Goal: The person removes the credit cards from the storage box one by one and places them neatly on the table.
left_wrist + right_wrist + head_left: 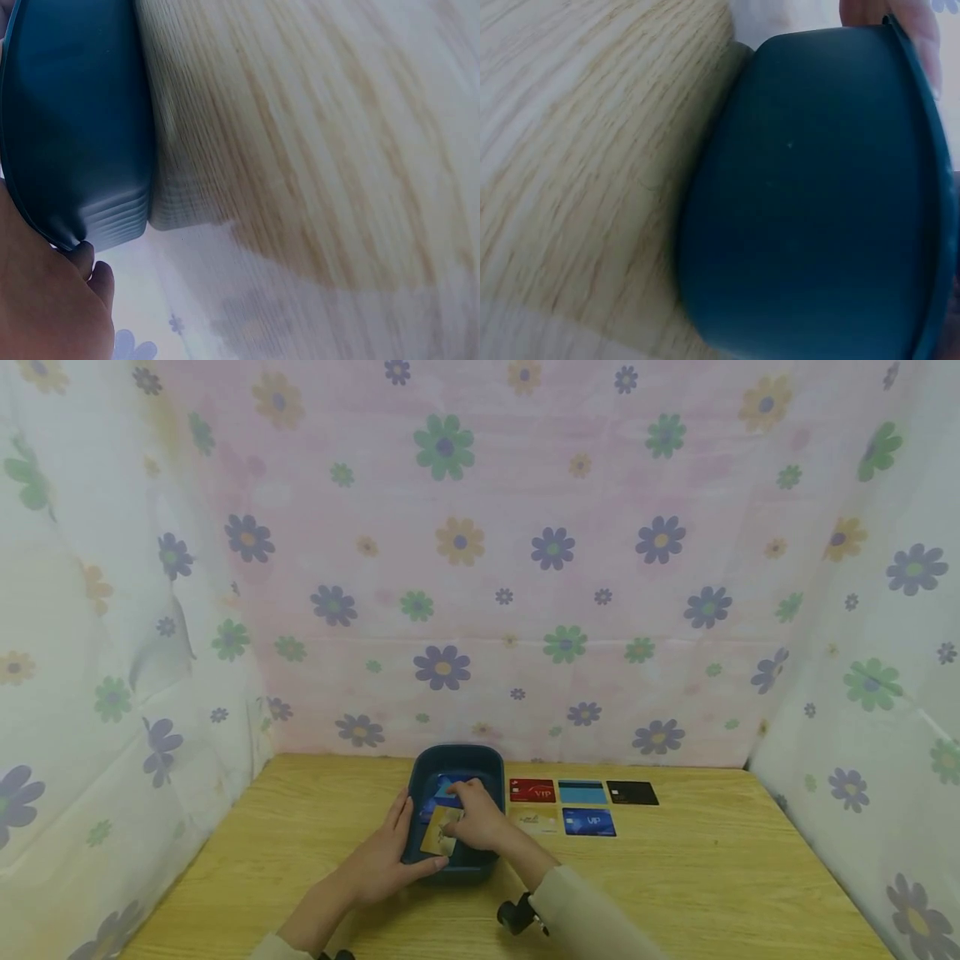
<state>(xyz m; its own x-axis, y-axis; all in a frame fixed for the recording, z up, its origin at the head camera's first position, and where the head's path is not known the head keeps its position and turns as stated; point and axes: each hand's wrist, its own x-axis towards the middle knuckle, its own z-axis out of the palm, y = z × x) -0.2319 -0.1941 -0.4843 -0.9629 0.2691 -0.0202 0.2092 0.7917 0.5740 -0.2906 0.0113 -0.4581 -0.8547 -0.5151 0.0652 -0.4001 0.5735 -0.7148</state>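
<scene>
A dark teal plastic bin stands on the wooden table, with blue cards lying inside. My left hand grips the bin's left side, its thumb along the near rim; the left wrist view shows the fingers at the bin's edge. Reaching into the bin from the right, my right hand pinches a gold card, its thumb on the card's face. The fingers partly cover that card. In the right wrist view the bin's outer wall hides most of the right hand.
Right of the bin, cards lie in two rows: a red VIP card, a light-blue striped card and a black card behind, a gold card and a blue VIP card in front. Flowered cloth surrounds the table.
</scene>
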